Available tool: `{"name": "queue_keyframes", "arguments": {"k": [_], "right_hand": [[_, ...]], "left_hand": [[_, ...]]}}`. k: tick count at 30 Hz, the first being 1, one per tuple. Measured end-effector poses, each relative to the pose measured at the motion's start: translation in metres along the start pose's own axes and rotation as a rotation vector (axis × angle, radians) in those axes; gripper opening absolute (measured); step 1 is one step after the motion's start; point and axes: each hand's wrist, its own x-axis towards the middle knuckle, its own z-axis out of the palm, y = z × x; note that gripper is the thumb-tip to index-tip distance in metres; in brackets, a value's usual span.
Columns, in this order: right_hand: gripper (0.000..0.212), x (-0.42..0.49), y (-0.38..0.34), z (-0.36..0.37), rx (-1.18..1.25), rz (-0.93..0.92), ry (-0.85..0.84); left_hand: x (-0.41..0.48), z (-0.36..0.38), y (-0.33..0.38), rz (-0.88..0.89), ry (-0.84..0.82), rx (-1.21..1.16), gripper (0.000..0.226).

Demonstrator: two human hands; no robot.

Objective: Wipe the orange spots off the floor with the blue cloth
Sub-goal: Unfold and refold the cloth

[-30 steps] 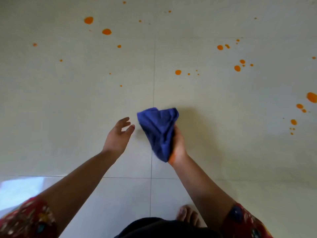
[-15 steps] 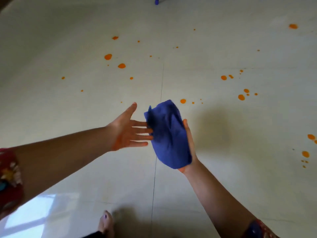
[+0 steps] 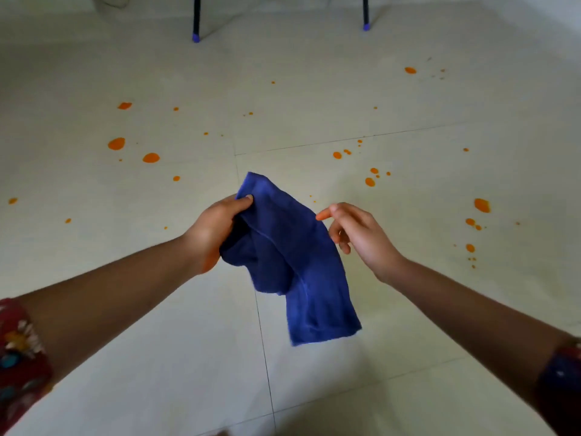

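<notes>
Above the floor (image 3: pixel 125 341), left hand (image 3: pixel 213 229) now grips the blue cloth (image 3: pixel 292 262); right hand (image 3: pixel 361 237), emptied, hangs loose.

We tag short sleeves at the near edge: left sleeve (image 3: pixel 19 357) red with a floral print (white, yellow, teal blooms), right sleeve (image 3: pixel 562 382) navy over red, small pale specks. Both bare: left hand (image 3: pixel 213 228), right hand (image 3: pixel 361 237).

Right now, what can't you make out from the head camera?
Head view:
- Floor under the blue cloth: covered, so orange spots may lie there unseen.
- Left grip: fingers hidden behind the cloth.
- Two dark legs: cut off by the top edge.
- Far specks: too small to tell colour.
</notes>
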Motion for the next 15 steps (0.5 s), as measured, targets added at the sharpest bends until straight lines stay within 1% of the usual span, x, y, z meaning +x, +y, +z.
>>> {"name": "queue_keyframes", "arguments": {"k": [1,2,4,6,8,9,11,12,13,15], "right_hand": [[0.016,0.001,-0.003,-0.005,-0.073,0.005,-0.03],[0.011,0.003,-0.005,-0.004,-0.134,0.003,-0.07],[0.023,0.006,-0.012,0.011,-0.196,0.023,-0.165],[0.039,0.008,-0.017,0.036,-0.208,0.051,-0.213],[0.055,0.008,-0.019,0.06,-0.194,0.084,-0.194],[0.063,0.007,-0.021,0.07,-0.205,0.08,-0.153],[0.074,0.003,-0.026,0.078,-0.285,0.003,-0.032],[0.072,0.001,-0.03,0.078,-0.334,-0.071,0.024],[0.064,0.001,-0.037,0.079,-0.393,-0.144,0.052],[0.044,0.001,-0.045,0.079,-0.463,-0.203,0.037]], "left_hand": [[0.003,0.0,0.002,0.011,-0.042,0.014,0.024],[0.006,-0.001,0.002,0.01,-0.094,0.019,0.025],[0.01,-0.001,-0.002,-0.02,-0.166,0.004,0.026],[0.013,0.0,-0.005,-0.103,-0.214,-0.048,0.029],[0.015,-0.005,-0.005,-0.212,-0.248,-0.112,0.042],[0.018,-0.011,-0.005,-0.247,-0.247,-0.144,0.046],[0.021,-0.017,-0.004,-0.26,-0.258,-0.192,0.047],[0.019,-0.017,-0.003,-0.259,-0.286,-0.22,0.046],[0.019,-0.019,0.0,-0.247,-0.331,-0.237,0.046],[0.017,-0.02,0.005,-0.2,-0.436,-0.263,0.053]]}}
